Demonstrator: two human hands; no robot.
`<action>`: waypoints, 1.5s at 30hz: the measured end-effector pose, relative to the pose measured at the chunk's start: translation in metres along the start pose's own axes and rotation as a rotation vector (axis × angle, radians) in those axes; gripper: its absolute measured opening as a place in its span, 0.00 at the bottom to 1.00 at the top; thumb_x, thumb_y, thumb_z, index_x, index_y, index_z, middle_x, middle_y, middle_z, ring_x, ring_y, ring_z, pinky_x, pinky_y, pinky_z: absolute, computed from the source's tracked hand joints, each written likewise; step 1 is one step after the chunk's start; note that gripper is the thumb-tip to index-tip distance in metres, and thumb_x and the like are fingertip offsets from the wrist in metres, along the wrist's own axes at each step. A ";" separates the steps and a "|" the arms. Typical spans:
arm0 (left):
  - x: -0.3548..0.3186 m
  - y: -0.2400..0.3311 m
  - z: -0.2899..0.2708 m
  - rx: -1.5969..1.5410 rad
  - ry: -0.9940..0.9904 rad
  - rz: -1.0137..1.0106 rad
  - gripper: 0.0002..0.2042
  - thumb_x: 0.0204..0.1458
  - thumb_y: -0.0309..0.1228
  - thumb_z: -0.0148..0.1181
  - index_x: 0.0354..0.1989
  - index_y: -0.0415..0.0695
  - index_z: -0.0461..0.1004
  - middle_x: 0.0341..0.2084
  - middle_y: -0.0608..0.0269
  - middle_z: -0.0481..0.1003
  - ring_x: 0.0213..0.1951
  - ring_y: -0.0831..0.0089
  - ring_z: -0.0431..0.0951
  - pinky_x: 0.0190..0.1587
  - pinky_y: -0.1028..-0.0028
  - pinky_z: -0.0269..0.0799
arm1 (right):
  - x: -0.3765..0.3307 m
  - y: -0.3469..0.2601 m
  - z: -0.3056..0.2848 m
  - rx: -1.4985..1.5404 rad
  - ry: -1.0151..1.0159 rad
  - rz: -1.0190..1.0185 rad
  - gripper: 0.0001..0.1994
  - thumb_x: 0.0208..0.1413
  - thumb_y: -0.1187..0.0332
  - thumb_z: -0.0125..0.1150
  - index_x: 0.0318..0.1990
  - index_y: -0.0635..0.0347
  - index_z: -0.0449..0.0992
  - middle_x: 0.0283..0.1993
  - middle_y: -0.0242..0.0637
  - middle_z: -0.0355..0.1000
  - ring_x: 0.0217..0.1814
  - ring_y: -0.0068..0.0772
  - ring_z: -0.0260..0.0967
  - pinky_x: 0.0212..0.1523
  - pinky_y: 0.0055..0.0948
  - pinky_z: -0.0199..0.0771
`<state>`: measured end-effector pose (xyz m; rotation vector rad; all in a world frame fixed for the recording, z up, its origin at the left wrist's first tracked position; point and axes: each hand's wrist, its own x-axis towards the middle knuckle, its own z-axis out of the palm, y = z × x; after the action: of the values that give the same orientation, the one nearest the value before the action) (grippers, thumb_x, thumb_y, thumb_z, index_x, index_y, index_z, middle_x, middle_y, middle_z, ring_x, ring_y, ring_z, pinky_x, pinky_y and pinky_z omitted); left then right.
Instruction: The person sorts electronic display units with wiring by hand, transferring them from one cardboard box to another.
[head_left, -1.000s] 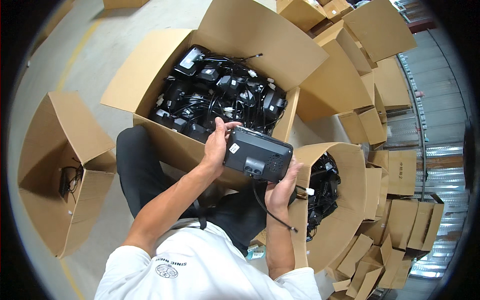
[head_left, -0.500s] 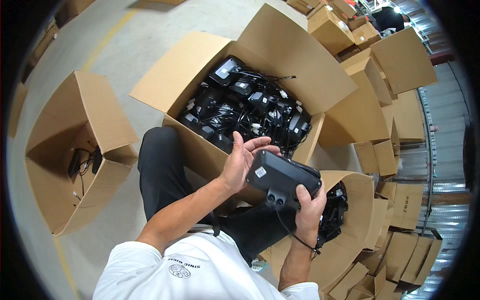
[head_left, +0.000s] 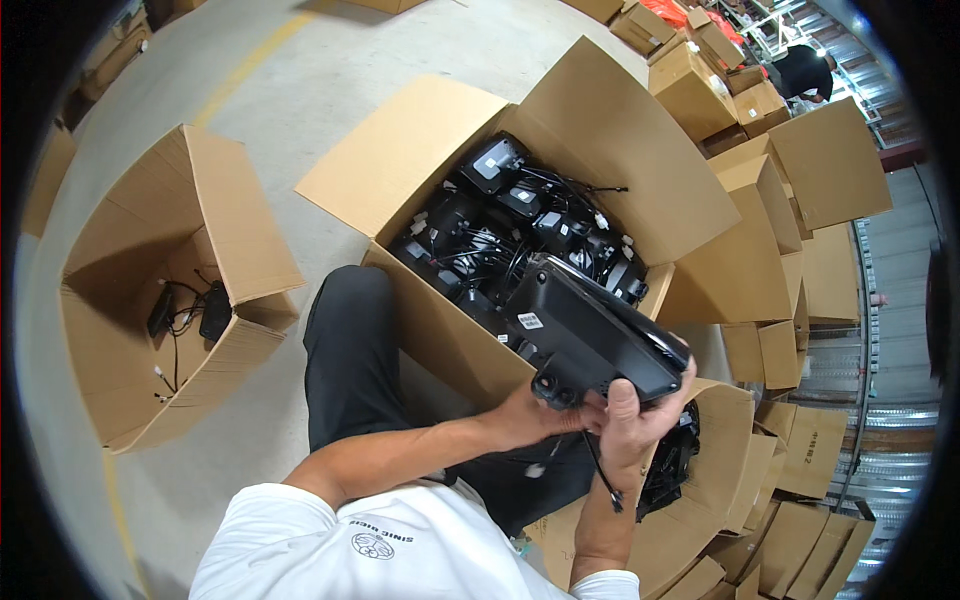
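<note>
A black plastic device with a cable (head_left: pixel 590 335) is held tilted in front of me, over the near edge of a large carton. Its back carries a small white label, and a round two-hole mount juts from its lower side. My right hand (head_left: pixel 640 425) grips its right end, thumb across the back. Below the mount, my left hand (head_left: pixel 530 415) has its fingers closed around the black cable (head_left: pixel 600 470), which dangles past my right wrist; its fingertips are partly hidden. Several similar black devices (head_left: pixel 490 235) with tangled wires fill the large open carton (head_left: pixel 450 345).
To the left stands an open carton (head_left: pixel 130 270) with a few black devices and wires inside. Another open carton (head_left: pixel 725 440) at my right holds more black parts (head_left: pixel 675 465). Stacked cartons (head_left: pixel 740 240) line the right side. A person (head_left: pixel 803 72) is far off, upper right.
My left hand has moved from beyond the device to beneath it and closed on the cable. The device has tilted and shifted slightly right, still in my right hand.
</note>
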<state>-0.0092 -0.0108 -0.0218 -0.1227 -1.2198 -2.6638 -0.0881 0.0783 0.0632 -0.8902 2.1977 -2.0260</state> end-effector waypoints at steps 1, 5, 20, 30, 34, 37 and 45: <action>0.000 0.001 -0.009 -0.002 0.005 0.003 0.13 0.64 0.30 0.58 0.54 0.40 0.72 0.42 0.56 0.79 0.48 0.69 0.79 0.54 0.67 0.74 | 0.005 -0.001 -0.001 0.000 -0.006 0.001 0.42 0.47 0.58 0.79 0.64 0.66 0.58 0.55 0.42 0.68 0.55 0.32 0.69 0.59 0.31 0.69; -0.009 0.013 -0.047 -0.515 -0.029 -0.250 0.12 0.65 0.34 0.57 0.51 0.40 0.74 0.36 0.55 0.81 0.44 0.66 0.82 0.47 0.70 0.77 | 0.025 0.010 -0.004 -0.042 -0.043 -0.003 0.42 0.47 0.55 0.79 0.62 0.65 0.59 0.53 0.40 0.67 0.54 0.31 0.69 0.57 0.29 0.70; 0.125 0.200 -0.173 1.897 0.179 0.692 0.22 0.45 0.16 0.58 0.51 0.43 0.77 0.57 0.51 0.72 0.63 0.55 0.69 0.68 0.52 0.58 | 0.085 0.180 0.133 0.268 -0.477 0.722 0.21 0.58 0.60 0.68 0.53 0.62 0.72 0.46 0.33 0.76 0.43 0.25 0.74 0.47 0.29 0.75; 0.065 0.081 -0.258 1.930 0.135 0.130 0.20 0.42 0.18 0.57 0.48 0.35 0.73 0.57 0.44 0.69 0.63 0.46 0.66 0.63 0.56 0.66 | 0.076 0.248 0.216 0.286 -0.479 0.916 0.22 0.59 0.56 0.65 0.53 0.61 0.68 0.46 0.36 0.74 0.45 0.31 0.73 0.36 0.36 0.78; 0.102 0.053 -0.252 2.096 -0.074 -0.105 0.24 0.46 0.25 0.61 0.54 0.30 0.70 0.63 0.36 0.64 0.70 0.39 0.57 0.71 0.53 0.55 | 0.080 0.273 0.194 -0.051 -0.405 0.776 0.24 0.61 0.53 0.61 0.51 0.68 0.70 0.48 0.48 0.75 0.43 0.34 0.75 0.32 0.36 0.79; 0.098 0.047 -0.284 1.965 -0.050 -0.071 0.40 0.39 0.25 0.68 0.65 0.30 0.60 0.66 0.31 0.58 0.71 0.36 0.52 0.74 0.52 0.48 | 0.074 0.271 0.213 -0.321 -0.326 0.547 0.28 0.53 0.53 0.63 0.46 0.76 0.71 0.45 0.66 0.75 0.44 0.55 0.77 0.43 0.49 0.77; 0.079 0.059 -0.265 2.156 -0.116 -0.213 0.36 0.39 0.27 0.73 0.61 0.36 0.67 0.71 0.45 0.55 0.73 0.48 0.49 0.68 0.54 0.58 | 0.084 0.125 0.016 -0.484 -0.658 -0.098 0.19 0.55 0.56 0.63 0.40 0.69 0.77 0.42 0.56 0.75 0.49 0.59 0.73 0.52 0.50 0.73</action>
<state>-0.0703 -0.2611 -0.1384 0.2075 -3.1537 -0.2075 -0.2006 0.0280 -0.0251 -1.4625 2.2598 -0.9805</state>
